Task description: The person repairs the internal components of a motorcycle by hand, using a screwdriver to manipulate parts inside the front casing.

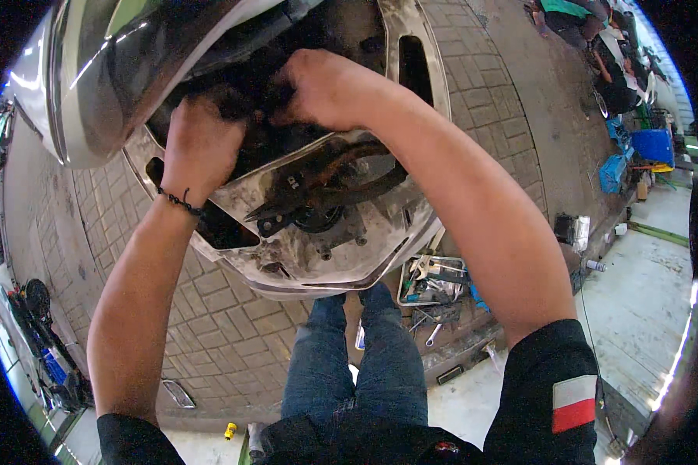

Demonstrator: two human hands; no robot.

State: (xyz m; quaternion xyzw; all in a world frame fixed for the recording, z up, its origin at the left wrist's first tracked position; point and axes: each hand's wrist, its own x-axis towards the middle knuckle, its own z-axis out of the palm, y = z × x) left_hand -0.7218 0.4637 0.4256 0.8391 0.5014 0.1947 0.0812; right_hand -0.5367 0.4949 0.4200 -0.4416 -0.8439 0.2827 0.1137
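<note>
- White body shell (368, 260), one, scuffed and grimy; above the paving, just ahead of the jeans (357, 364). Landmark for all places below.
- Left hand (205, 143), bare, black bracelet (180, 203) at the wrist; at the left of the shell's dark cavity (265, 155).
- Right hand (318, 89), bare; at the same cavity, farther from the shell's near edge.
- Grip, both hands: impossible to tell; fingertips, and anything between them, lost in shadow inside the shell.
- Risk: scraped wrist or knuckles, from the shell's hard rim and the pointed dark bracket (275, 208) on its near part.
- Risk: small part dropped deep into the shell, from fingering blind in poor light.
- Risk: snagged bracelet, from contact with the shell's left edge.
- Risk: scratched glossy cover (108, 93), above the shell's far left, from a sudden jerk of the left arm.
- Surface: brick paving (221, 310), brownish, dusty, under and around the shell.
- Tool tray (401, 285), loaded with mixed hand tools; on the ground, right of the shell's near end. Loose wrench (434, 335) nearby.
- Small yellow bottle (230, 431); behind the shell, to the left.
- Blue crate (651, 147); well right of the shell.
- Co-workers (578, 19), low down; far right beyond the shell.
</note>
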